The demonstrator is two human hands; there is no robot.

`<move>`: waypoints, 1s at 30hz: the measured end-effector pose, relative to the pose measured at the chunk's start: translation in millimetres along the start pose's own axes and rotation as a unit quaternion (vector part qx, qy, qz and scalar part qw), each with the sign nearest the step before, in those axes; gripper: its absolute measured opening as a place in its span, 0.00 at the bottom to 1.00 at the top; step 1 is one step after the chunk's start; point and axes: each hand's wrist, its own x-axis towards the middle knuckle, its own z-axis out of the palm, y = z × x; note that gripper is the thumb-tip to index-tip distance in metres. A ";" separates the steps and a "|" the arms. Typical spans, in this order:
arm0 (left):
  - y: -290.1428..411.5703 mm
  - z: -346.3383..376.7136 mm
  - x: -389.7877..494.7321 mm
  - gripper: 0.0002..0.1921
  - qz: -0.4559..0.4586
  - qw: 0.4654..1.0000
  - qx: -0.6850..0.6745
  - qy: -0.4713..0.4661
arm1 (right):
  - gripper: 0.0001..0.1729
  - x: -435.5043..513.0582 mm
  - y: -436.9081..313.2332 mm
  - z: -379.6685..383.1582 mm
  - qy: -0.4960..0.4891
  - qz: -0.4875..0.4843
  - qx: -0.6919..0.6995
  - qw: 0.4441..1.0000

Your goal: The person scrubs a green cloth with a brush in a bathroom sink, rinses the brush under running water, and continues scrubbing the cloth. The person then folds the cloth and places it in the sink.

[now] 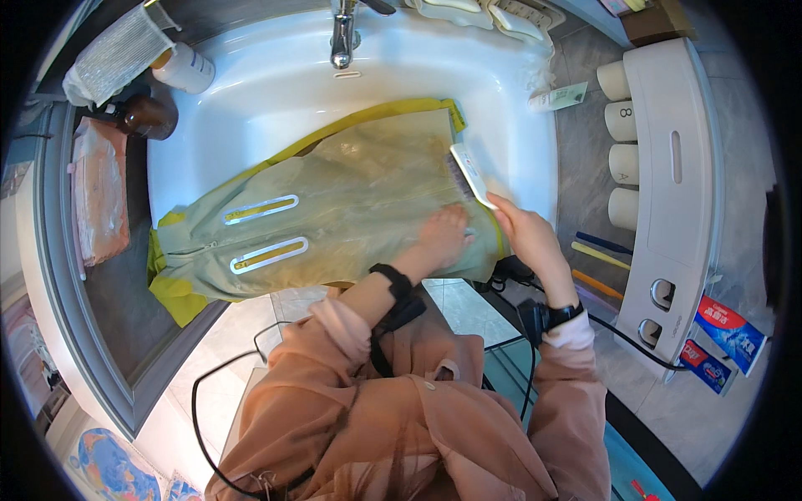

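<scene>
Across the white sink basin (388, 75) lies a wet grey-green garment (363, 200) with yellow-green edging, its zipper and two pale-rimmed slots towards the left. My left hand (443, 235) rests flat on the fabric near its right end, fingers extended and blurred. In my right hand (523, 225) is the handle of a white brush (470, 175), whose dark bristles face left against the cloth at the garment's right edge. Above the basin's back stands a chrome faucet (342, 44).
Brown pump bottle (150, 117), white bottle (185, 69) and wrapped tissues (100, 191) stand left. At right are a tube (559, 98), a white dispenser holding cups (673, 156), toothbrushes (598, 285) and toothpaste tubes (730, 332). Black cables trail from both wrist straps.
</scene>
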 end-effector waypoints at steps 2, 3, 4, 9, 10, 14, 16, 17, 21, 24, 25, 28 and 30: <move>6.3 7.4 11.6 0.31 0.031 0.999 -0.018 0.003 | 0.18 -13.2 5.2 -7.3 -0.010 0.016 0.026 0.999; 3.5 6.0 8.1 0.31 0.044 0.999 -0.029 0.010 | 0.18 -19.1 8.7 -10.8 -0.021 0.039 0.028 0.999; 0.8 2.3 3.2 0.31 0.052 0.998 -0.042 0.001 | 0.18 -24.1 10.9 -11.7 -0.005 0.030 0.043 0.999; -32.8 -45.2 -57.1 0.29 0.006 0.999 -0.032 0.005 | 0.19 -36.2 19.4 -3.5 0.011 0.019 0.043 0.999; -33.4 -50.5 -60.0 0.28 -0.024 1.000 -0.019 -0.005 | 0.19 -36.3 20.0 -0.5 0.022 0.012 0.047 0.999; -10.5 -36.9 -25.1 0.26 -0.087 0.994 -0.015 -0.060 | 0.20 -35.3 19.2 14.0 0.001 0.002 0.033 0.999; 4.5 -19.4 1.1 0.26 -0.052 0.995 -0.015 -0.079 | 0.20 -36.5 18.6 22.0 -0.028 0.012 0.003 1.000; 4.7 -13.0 2.6 0.26 -0.023 0.998 0.019 -0.060 | 0.19 -37.8 18.5 26.3 -0.043 0.020 -0.017 0.999; -11.9 -7.6 -32.2 0.27 0.026 0.998 0.034 0.052 | 0.19 -43.3 20.8 42.4 -0.036 0.032 -0.042 0.998; -46.1 -30.2 -88.1 0.29 0.018 0.991 0.067 0.113 | 0.19 -45.3 23.1 47.5 -0.045 0.054 -0.035 0.997; -56.4 -38.1 -105.9 0.30 0.000 0.988 0.097 0.116 | 0.20 -46.0 22.9 48.2 -0.026 0.042 -0.036 0.998; -69.1 -48.0 -128.3 0.30 -0.030 0.975 0.155 0.158 | 0.21 -51.5 16.8 50.4 -0.032 0.049 -0.069 0.996; -59.7 -41.1 -115.4 0.30 -0.056 0.977 0.135 0.157 | 0.21 -59.4 8.8 54.7 0.015 0.023 -0.099 0.995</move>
